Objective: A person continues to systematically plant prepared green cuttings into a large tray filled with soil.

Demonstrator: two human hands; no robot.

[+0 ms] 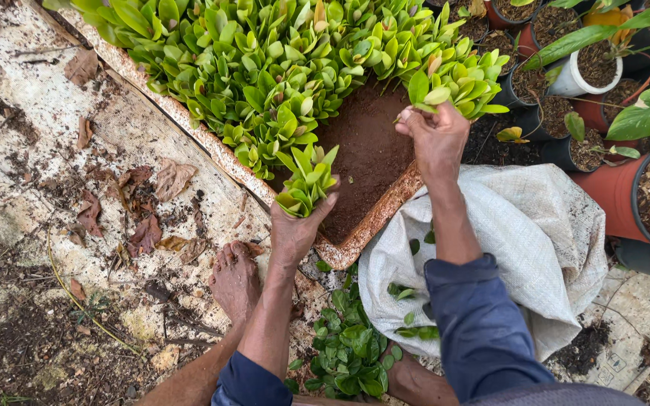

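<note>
Outdoors, seen from the head camera, a person crouches barefoot beside a shallow foam tray of reddish-brown soil, most of it already packed with glossy green leafy cuttings. The left hand is closed around a small bundle of bright green cuttings, gripped low at the stems just over the tray's near corner. The right hand pinches a single cutting at the bare soil's far edge, fingers pressed together on its stem. Such sprigs look light, soft and easily bruised, best held by the stem base rather than the leaves. A white woven plastic sack lies crumpled under the right forearm; no label shows on it. Loose cuttings sit heaped below, and terracotta and black pots stand at right.
</note>
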